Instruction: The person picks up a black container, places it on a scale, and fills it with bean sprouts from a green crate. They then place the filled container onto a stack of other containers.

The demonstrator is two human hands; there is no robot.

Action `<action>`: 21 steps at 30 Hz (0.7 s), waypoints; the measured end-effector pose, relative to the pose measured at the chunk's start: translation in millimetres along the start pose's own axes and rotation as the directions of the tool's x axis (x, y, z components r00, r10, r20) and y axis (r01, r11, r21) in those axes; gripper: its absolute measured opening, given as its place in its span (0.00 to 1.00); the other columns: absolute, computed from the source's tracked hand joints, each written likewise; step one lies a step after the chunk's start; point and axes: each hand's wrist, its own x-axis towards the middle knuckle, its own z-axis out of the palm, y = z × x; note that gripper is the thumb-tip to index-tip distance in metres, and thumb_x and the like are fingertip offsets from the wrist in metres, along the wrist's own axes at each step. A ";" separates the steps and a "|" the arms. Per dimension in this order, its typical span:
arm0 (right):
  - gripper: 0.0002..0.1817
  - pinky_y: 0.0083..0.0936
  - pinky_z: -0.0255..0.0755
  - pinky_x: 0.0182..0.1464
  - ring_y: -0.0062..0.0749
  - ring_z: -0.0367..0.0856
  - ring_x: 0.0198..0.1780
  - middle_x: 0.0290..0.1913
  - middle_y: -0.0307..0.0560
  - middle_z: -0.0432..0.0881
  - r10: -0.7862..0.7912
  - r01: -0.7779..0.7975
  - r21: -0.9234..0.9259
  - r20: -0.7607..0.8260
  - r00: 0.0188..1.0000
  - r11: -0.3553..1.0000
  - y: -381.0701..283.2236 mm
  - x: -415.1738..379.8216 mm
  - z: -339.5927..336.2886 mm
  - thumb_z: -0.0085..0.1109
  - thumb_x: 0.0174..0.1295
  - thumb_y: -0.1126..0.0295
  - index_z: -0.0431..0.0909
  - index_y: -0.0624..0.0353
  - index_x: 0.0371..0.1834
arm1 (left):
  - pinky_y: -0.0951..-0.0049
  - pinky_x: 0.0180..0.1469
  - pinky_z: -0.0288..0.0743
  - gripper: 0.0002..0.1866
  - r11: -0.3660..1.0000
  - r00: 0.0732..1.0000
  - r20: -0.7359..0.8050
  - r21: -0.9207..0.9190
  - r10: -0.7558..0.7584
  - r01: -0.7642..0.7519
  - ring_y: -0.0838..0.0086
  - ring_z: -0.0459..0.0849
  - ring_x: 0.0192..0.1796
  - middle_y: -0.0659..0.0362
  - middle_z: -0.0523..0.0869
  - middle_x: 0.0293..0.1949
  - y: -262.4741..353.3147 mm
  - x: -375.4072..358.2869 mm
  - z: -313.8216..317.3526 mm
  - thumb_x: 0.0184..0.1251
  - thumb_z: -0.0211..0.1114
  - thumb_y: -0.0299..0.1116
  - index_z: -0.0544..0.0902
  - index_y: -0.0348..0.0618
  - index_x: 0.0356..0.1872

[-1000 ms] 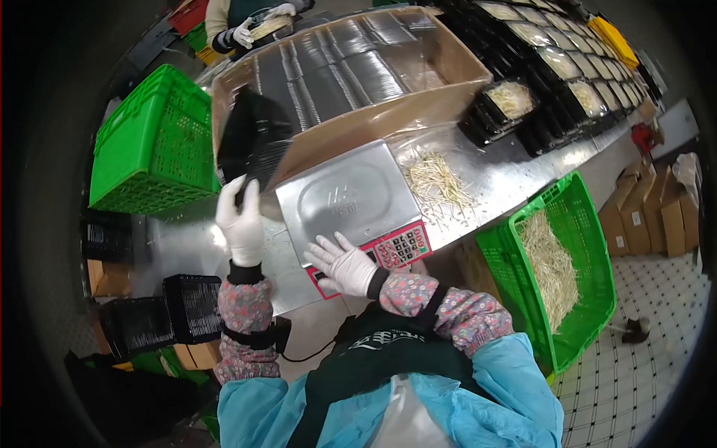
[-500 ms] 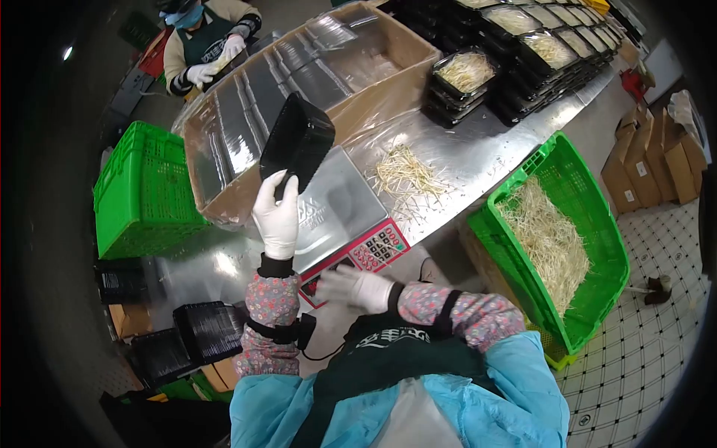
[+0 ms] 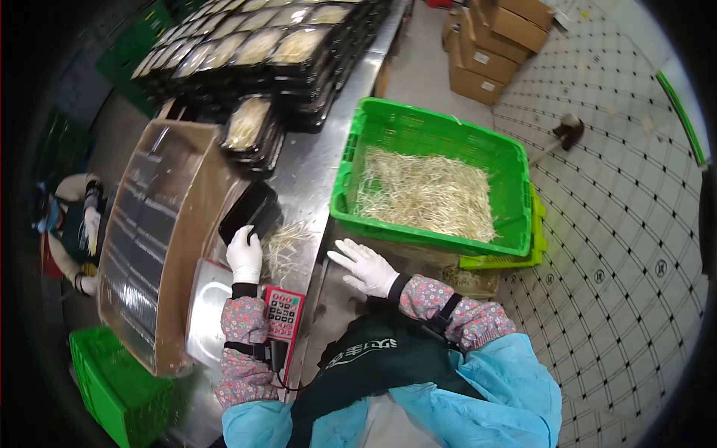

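Note:
My left hand (image 3: 245, 255), in a white glove, grips the near edge of a black plastic tray (image 3: 252, 211), thumb and fingers closed on it. The tray is tilted over the steel table, beside a loose pile of bean sprouts (image 3: 286, 245). My right hand (image 3: 366, 267), also gloved, is held out with fingers apart and nothing in it. It hovers just in front of the green crate (image 3: 433, 240), which has a mass of bean sprouts (image 3: 426, 196) inside. Below my left hand stands a scale (image 3: 212, 308) with a red keypad (image 3: 284, 313).
A cardboard box (image 3: 196, 198) of stacked plastic trays stands left of my left hand. Sprout-filled trays (image 3: 299, 48) are piled at the table's far end. A co-worker (image 3: 71, 224) is beyond the box. Cartons (image 3: 489, 52) stand on the floor; another green crate (image 3: 123, 388) is at lower left.
The view has swung right, bringing the sprout crate to the middle. My left hand carries the tray from over the scale toward the loose sprouts. My right hand has left the scale for the crate.

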 end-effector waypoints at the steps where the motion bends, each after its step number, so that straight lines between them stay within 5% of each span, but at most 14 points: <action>1: 0.38 0.43 0.62 0.70 0.55 0.61 0.72 0.72 0.59 0.61 0.033 -0.029 0.060 -0.066 0.997 0.998 7.5 -14.3 -11.1 0.61 0.59 0.66 0.58 0.52 0.74 | 0.59 0.51 0.77 0.12 0.997 0.995 0.090 0.067 -0.046 0.040 0.55 0.84 0.47 0.51 0.86 0.44 -7.1 4.2 10.8 0.59 0.63 0.30 0.83 0.45 0.44; 4: 0.36 0.40 0.62 0.70 0.55 0.63 0.71 0.70 0.61 0.64 0.217 -0.207 0.070 -0.212 0.953 0.976 36.2 -59.2 -71.8 0.62 0.58 0.67 0.62 0.53 0.72 | 0.58 0.57 0.72 0.19 0.981 0.963 0.269 0.194 -0.022 -0.032 0.54 0.81 0.53 0.51 0.85 0.48 4.4 18.1 8.5 0.53 0.68 0.29 0.82 0.43 0.49; 5: 0.36 0.40 0.62 0.70 0.56 0.64 0.70 0.70 0.62 0.64 0.303 -0.299 0.057 -0.268 0.914 0.952 50.7 -76.3 -92.0 0.63 0.58 0.67 0.63 0.54 0.72 | 0.59 0.62 0.70 0.24 0.981 0.971 0.217 0.139 0.101 -0.133 0.55 0.79 0.57 0.49 0.83 0.52 10.9 21.7 6.2 0.51 0.69 0.29 0.80 0.39 0.53; 9: 0.41 0.37 0.57 0.72 0.52 0.61 0.73 0.73 0.61 0.61 0.519 -0.586 0.121 -0.629 0.579 0.801 137.6 -149.6 -149.8 0.68 0.55 0.66 0.61 0.55 0.73 | 0.66 0.66 0.68 0.28 0.968 0.974 0.157 -0.217 0.165 -0.129 0.59 0.77 0.62 0.48 0.79 0.59 70.2 42.2 16.8 0.57 0.70 0.28 0.75 0.37 0.61; 11: 0.44 0.36 0.55 0.74 0.50 0.57 0.75 0.75 0.61 0.58 0.652 -0.691 0.221 -0.605 0.456 0.688 174.6 -177.4 -169.2 0.71 0.53 0.64 0.60 0.55 0.74 | 0.68 0.66 0.68 0.28 0.918 0.955 0.181 -0.363 0.237 -0.159 0.61 0.77 0.62 0.49 0.79 0.58 110.6 54.2 34.6 0.58 0.70 0.28 0.75 0.37 0.62; 13: 0.49 0.38 0.55 0.74 0.52 0.55 0.76 0.76 0.63 0.54 0.737 -0.769 0.218 -0.524 0.428 0.601 212.6 -188.7 -174.9 0.74 0.50 0.60 0.57 0.56 0.75 | 0.68 0.65 0.68 0.29 0.878 0.936 0.276 -0.475 0.217 -0.064 0.63 0.77 0.62 0.49 0.79 0.58 156.5 63.0 60.3 0.58 0.70 0.27 0.75 0.37 0.62; 15: 0.56 0.40 0.54 0.74 0.58 0.53 0.76 0.76 0.65 0.53 0.844 -0.869 0.028 -0.254 0.472 0.494 244.1 -189.5 -174.5 0.76 0.46 0.56 0.52 0.56 0.76 | 0.69 0.64 0.69 0.31 0.773 0.886 0.327 -0.632 0.328 -0.053 0.64 0.77 0.60 0.50 0.77 0.60 195.0 67.9 96.3 0.58 0.71 0.29 0.73 0.38 0.64; 17: 0.63 0.44 0.55 0.74 0.68 0.49 0.75 0.76 0.69 0.49 0.857 -0.857 -0.059 -0.035 0.514 0.511 269.4 -180.7 -163.3 0.78 0.41 0.51 0.47 0.57 0.77 | 0.69 0.64 0.69 0.33 0.879 0.785 0.496 -0.461 0.370 -0.123 0.63 0.77 0.61 0.50 0.76 0.61 235.1 72.0 119.7 0.59 0.70 0.32 0.71 0.40 0.66; 21: 0.70 0.53 0.57 0.72 0.76 0.45 0.74 0.77 0.71 0.42 0.778 -0.762 -0.200 0.304 0.550 0.616 292.7 -147.1 -128.9 0.80 0.34 0.45 0.42 0.56 0.78 | 0.64 0.66 0.68 0.33 0.891 0.610 0.684 -0.445 0.400 -0.086 0.54 0.75 0.64 0.45 0.75 0.62 266.0 74.0 202.3 0.60 0.69 0.41 0.71 0.40 0.66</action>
